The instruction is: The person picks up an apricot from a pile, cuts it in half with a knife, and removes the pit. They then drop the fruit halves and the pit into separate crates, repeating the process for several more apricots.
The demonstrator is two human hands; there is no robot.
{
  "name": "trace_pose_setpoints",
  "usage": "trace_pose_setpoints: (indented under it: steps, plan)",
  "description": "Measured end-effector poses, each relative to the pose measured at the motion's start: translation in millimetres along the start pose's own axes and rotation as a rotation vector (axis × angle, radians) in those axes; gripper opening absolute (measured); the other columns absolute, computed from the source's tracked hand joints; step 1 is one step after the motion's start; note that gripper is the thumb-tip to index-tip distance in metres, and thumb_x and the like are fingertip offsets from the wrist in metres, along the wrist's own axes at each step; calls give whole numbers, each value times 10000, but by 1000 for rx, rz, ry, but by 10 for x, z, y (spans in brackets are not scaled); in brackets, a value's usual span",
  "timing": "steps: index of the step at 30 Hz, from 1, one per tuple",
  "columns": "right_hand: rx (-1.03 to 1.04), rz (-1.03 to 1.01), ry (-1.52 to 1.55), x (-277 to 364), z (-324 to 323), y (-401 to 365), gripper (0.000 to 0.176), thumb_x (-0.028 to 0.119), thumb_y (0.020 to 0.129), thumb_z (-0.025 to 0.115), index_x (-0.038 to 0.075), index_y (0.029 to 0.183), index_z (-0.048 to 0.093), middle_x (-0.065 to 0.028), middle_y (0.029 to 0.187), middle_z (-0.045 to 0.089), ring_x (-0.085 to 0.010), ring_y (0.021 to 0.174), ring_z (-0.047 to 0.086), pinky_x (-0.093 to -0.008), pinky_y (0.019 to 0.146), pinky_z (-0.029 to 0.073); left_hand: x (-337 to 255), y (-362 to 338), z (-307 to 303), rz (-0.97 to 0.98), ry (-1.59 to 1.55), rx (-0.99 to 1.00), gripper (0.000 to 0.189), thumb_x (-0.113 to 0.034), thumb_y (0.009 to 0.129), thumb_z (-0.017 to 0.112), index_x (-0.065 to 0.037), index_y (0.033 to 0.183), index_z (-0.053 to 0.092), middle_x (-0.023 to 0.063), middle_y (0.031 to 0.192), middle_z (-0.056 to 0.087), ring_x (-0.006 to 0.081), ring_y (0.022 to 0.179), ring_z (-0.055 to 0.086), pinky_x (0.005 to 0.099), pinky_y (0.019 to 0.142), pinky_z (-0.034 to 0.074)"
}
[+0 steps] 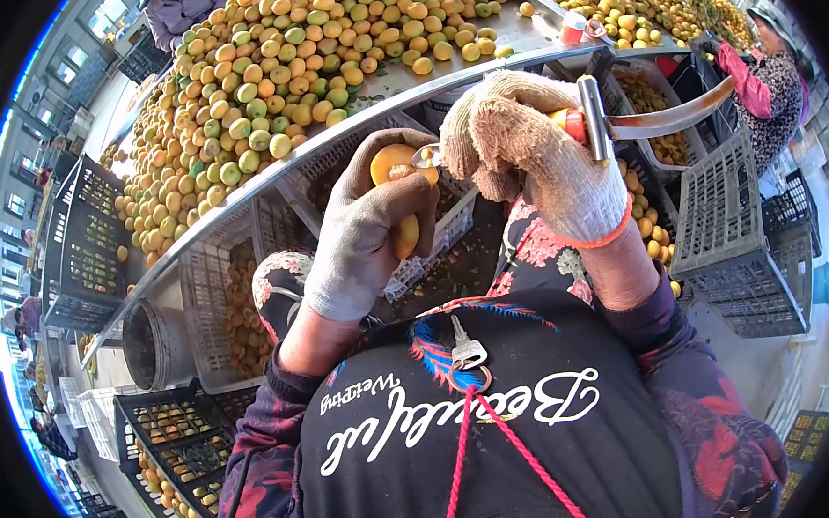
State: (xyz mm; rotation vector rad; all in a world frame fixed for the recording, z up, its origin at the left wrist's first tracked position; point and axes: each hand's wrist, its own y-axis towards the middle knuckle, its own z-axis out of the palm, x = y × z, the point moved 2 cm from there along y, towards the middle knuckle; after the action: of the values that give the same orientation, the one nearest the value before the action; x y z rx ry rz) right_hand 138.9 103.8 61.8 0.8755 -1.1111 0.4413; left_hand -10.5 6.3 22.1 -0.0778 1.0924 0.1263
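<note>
My left hand (364,226), in a whitish work glove, is closed around a cut apricot (395,166) with its brown pit showing. Orange flesh (405,236) also shows lower down between the fingers. My right hand (530,145), in a stained knit glove with an orange cuff, is closed on a red-handled tool (571,124). A small metal tip (426,156) pokes out by its fingertips, right at the apricot's pit. Past the red handle stands a metal crossbar (594,118), with a curved, brown-stained blade (674,120) reaching right from it. The grip itself is hidden by the glove.
A large heap of apricots (264,79) covers the metal-edged table (197,219) ahead. Crates of fruit (235,315) stand under it, with a bucket (152,343) at the left. Black crates (725,191) are stacked at the right, where a person (769,86) works.
</note>
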Motion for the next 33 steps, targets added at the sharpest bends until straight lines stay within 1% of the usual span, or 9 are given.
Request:
trace_pose_setpoints:
  steps: [7,9,15,17,19,21,27,30,33]
  plan:
    - [106,-22,-139,20,4,-31,203,195,926,642,4,872,682,-11,711,649,-51,606,549,-206,504,403,-26,-63,-45,-98,149,10,344,-64,820,640,-34,1153,559,9,794,558,55,561,522,182,466,382]
    - [113,140,-88,92,50,-34,249,220,938,606,4,830,667,-7,673,621,-51,556,517,-208,481,375,-48,-93,-60,-119,201,17,384,-72,789,658,-38,1159,560,10,808,566,49,557,520,183,457,380]
    - [170,117,252,-37,-58,-49,265,210,941,580,11,767,607,-65,692,614,-71,451,442,-203,417,310,-39,-144,-96,-271,89,178,449,-96,743,673,-36,1173,558,22,840,575,65,560,518,191,459,385]
    - [94,284,-118,71,79,-103,244,193,937,603,2,787,623,-53,711,626,-84,457,467,-202,430,331,44,-89,-74,-237,186,124,418,-99,751,668,-26,1150,567,22,844,575,67,559,520,198,456,391]
    - [84,116,-338,-56,102,-113,245,207,950,613,21,794,648,-31,672,634,-64,471,496,-200,435,350,110,-18,-121,-167,301,99,384,-96,758,668,-17,1124,577,21,827,579,69,534,517,203,439,389]
    - [16,277,97,-75,19,-86,244,202,959,608,18,806,656,-32,664,636,-57,478,501,-195,427,349,27,-46,-170,-247,136,69,356,-80,775,655,-14,1117,581,25,771,581,65,479,495,195,395,348]
    - [-80,99,-17,-129,119,-83,323,279,980,569,61,743,550,-86,758,638,-71,499,488,-202,426,326,57,8,-228,-196,52,50,313,-106,817,654,-18,1107,577,23,747,575,60,468,472,188,397,331]
    - [35,102,-64,-98,94,-101,215,209,965,612,7,922,672,-8,741,644,-46,595,539,-215,493,406,7,-35,-196,-191,111,60,312,-139,827,663,-23,1104,580,10,767,574,48,507,484,179,436,355]
    - [119,-70,-439,-59,112,-115,149,145,913,634,6,942,676,-78,740,645,-192,660,629,-324,561,484,16,-47,-171,-175,201,55,328,-150,818,673,-24,1107,583,1,780,575,41,541,496,179,459,372]
